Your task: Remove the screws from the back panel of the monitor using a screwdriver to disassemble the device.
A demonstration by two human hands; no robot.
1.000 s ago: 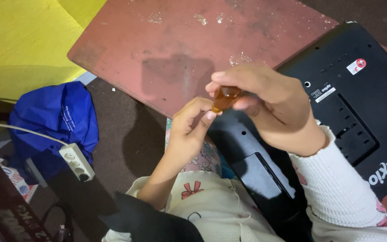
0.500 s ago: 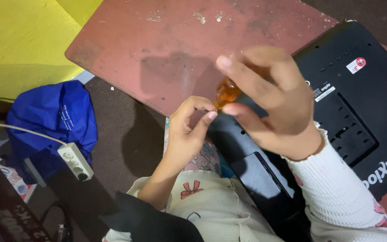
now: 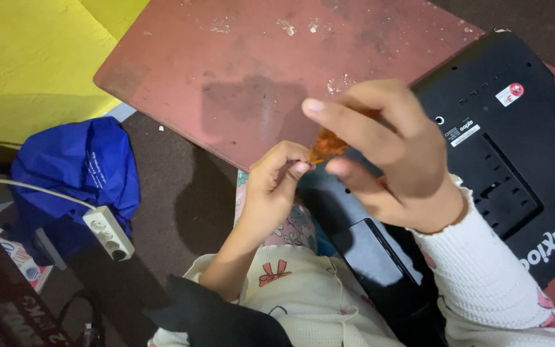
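Pinching a small translucent orange plastic piece [image 3: 326, 145] between both hands, right hand [image 3: 390, 154] and left hand [image 3: 276, 186] closed on it, over the worn red table's [image 3: 239, 71] near edge by the upturned black laptop [image 3: 509, 160], looks mid-fiddle, nowhere near done.

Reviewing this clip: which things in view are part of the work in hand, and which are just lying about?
In hand:
- small orange piece, pinched between both hands
- left hand
- right hand
- black laptop, bottom up, beneath the hands

Lying about:
- blue bag
- white power strip
- red table
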